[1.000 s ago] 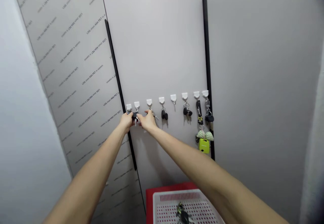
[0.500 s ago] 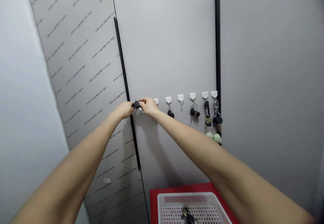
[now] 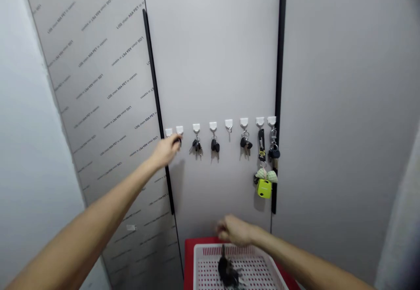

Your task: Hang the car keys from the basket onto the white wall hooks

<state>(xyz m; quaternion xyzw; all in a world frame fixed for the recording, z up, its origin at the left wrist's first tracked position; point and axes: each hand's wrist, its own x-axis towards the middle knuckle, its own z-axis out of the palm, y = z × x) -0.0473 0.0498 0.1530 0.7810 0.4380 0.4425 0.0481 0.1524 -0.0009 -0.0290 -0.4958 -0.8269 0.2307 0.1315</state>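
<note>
The left hand (image 3: 166, 151), left of centre in the frame, has its fingers narrowed at a small black object, apparently a key head (image 3: 178, 140), just below a white plastic hook (image 3: 179, 130); a firm grip cannot be confirmed. The right hand (image 3: 235, 230), lower centre, is blurred with fingers curled; whether it holds anything cannot be told. Just below it, a dark bunch of keys (image 3: 225, 270) lies in a white perforated plastic basket (image 3: 196, 266) at the bottom edge. Such items are judged light, stiff, hardly fragile, loose-jointed and somewhat slippery at the metal; the broad head or ring offers the best hold. In appearance, the bunch is mostly black, blurred, with greyish parts at lower right.
</note>
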